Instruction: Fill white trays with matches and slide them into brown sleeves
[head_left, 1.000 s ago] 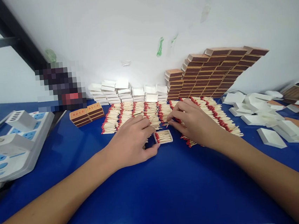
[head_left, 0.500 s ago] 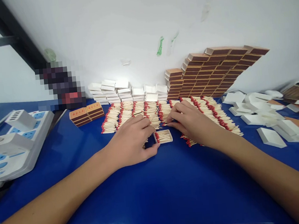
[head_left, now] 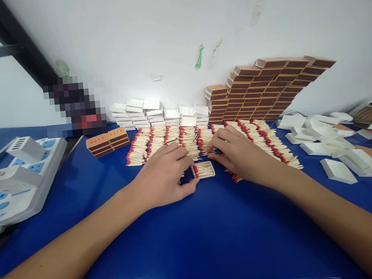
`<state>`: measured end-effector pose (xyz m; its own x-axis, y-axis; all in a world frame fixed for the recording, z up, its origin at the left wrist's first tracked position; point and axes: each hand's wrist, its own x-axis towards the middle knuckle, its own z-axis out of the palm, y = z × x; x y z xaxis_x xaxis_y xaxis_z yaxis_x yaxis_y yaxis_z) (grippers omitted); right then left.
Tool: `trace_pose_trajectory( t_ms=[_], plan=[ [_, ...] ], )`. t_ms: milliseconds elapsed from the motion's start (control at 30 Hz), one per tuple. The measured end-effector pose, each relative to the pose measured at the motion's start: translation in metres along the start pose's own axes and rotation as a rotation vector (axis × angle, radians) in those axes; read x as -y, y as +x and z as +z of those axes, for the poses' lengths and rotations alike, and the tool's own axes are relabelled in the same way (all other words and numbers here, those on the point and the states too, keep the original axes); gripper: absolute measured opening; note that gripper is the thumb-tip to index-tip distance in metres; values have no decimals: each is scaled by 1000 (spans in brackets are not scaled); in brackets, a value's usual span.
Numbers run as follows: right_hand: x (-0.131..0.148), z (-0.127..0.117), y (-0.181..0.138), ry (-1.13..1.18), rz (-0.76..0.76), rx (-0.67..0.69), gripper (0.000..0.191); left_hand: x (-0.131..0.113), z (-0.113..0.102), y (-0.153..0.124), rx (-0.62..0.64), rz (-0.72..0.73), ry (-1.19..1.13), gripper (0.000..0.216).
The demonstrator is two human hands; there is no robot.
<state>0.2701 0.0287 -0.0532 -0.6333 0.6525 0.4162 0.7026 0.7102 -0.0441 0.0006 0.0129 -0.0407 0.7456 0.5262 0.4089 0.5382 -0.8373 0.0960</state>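
A small white matchbox tray (head_left: pixel 211 169) holding red-tipped matches (head_left: pixel 203 170) lies on the blue table. My left hand (head_left: pixel 166 176) is at its left end, thumb at the near corner and fingers curled over the far side. My right hand (head_left: pixel 235 152) is just beyond the tray's right end, its thumb and fingers pinched together at the edge of the loose matches (head_left: pixel 191 145). What lies between those fingertips is mostly hidden. Rows of matches with red heads spread behind and under both hands.
White trays (head_left: pixel 153 112) are stacked against the wall, beside a tall stack of brown matchboxes (head_left: pixel 267 90). Two bundled matchbox packs (head_left: pixel 107 141) lie left. Loose white trays (head_left: pixel 338 171) are heaped right. A power strip (head_left: pixel 42 188) with plugged-in adapters occupies the left side.
Almost nothing differs. My right hand has shifted very slightly left; my left hand and the tray hold their place.
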Motion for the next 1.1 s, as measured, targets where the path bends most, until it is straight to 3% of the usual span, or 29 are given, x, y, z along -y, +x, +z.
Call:
trace_pose_trajectory(
  t_ms=[1100],
  plan=[
    [-6,-1,-1,50,63,60,11,1,0,-1,-4,3,-6,23]
  ],
)
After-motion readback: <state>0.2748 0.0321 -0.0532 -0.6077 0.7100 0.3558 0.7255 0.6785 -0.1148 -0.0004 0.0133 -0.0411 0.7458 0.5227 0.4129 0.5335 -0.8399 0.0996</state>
